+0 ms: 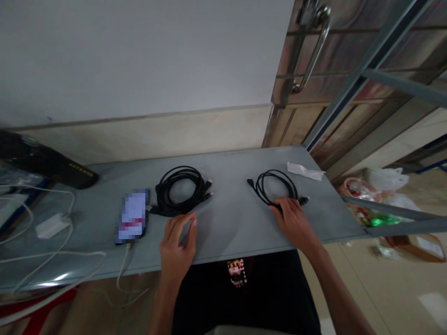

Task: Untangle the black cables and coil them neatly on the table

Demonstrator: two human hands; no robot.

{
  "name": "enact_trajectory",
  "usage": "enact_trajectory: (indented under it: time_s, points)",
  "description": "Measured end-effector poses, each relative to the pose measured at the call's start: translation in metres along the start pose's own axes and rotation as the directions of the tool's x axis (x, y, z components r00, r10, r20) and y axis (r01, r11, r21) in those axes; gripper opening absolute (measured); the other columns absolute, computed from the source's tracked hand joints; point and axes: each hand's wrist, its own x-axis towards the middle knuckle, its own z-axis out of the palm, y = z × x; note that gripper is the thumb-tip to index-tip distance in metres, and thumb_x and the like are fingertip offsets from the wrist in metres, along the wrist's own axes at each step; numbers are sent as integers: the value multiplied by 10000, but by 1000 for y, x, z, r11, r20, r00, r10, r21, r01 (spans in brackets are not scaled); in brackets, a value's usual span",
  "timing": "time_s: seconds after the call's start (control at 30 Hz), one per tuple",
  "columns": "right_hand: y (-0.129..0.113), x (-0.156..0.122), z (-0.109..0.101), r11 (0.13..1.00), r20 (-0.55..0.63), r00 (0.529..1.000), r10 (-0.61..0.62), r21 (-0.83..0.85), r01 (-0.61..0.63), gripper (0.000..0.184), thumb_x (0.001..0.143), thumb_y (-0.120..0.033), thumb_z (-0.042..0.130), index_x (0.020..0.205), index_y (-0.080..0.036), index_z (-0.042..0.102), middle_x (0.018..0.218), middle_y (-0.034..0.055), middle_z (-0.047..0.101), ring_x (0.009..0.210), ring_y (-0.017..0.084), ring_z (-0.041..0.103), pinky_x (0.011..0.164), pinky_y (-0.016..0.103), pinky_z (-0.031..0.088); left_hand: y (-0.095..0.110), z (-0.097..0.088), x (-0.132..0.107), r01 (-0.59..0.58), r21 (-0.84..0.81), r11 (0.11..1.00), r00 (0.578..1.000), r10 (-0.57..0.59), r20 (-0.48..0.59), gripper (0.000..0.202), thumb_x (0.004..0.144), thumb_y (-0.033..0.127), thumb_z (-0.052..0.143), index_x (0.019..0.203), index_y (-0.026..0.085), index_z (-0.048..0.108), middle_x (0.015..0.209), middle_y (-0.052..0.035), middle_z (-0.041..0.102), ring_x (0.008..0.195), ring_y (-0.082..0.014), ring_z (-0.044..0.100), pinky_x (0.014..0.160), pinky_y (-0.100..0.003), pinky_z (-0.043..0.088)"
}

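Two coiled black cables lie on a grey table. The thicker coil sits left of centre, with its plugs pointing right. My left hand rests just in front of it, fingers apart and curved, holding nothing. The thinner coil lies to the right. My right hand lies palm down on the near edge of that coil, its fingertips touching the cable, fingers slightly spread.
A phone lies left of the thick coil with a white cord running off the table's front. White cables and an adapter clutter the left end. A white paper scrap sits at the far right corner. A metal door stands behind.
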Motion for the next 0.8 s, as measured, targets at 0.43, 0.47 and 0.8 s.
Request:
enact_trajectory:
  time_s: [0.43,0.47,0.8]
  points:
    - [-2,2,-5,999,46,999,-12,-33,13,314,1220,-414,444,1095,-220,658,951,97,735,909,305,700,924,454,508,2,4,-1,-72,-3,997,997,72,42,248,1051,132,713,1269,247,728,1139,-61,778,1061,-243,738,998,-413,587]
    - [-2,2,-5,999,46,999,-10,-34,12,323,1220,-416,440,1086,-221,661,948,97,735,905,305,698,924,457,507,2,4,-1,-70,-1,998,997,70,40,242,1051,136,713,1265,249,730,1138,-61,778,1060,-246,738,998,-416,587]
    - [-1,3,-6,1000,55,998,-18,-19,19,276,1207,-382,492,1086,-228,686,966,99,752,929,310,712,909,456,508,38,-5,12,131,-273,953,991,-121,51,60,1061,300,745,1092,258,774,954,-16,780,908,-207,741,863,-355,583]
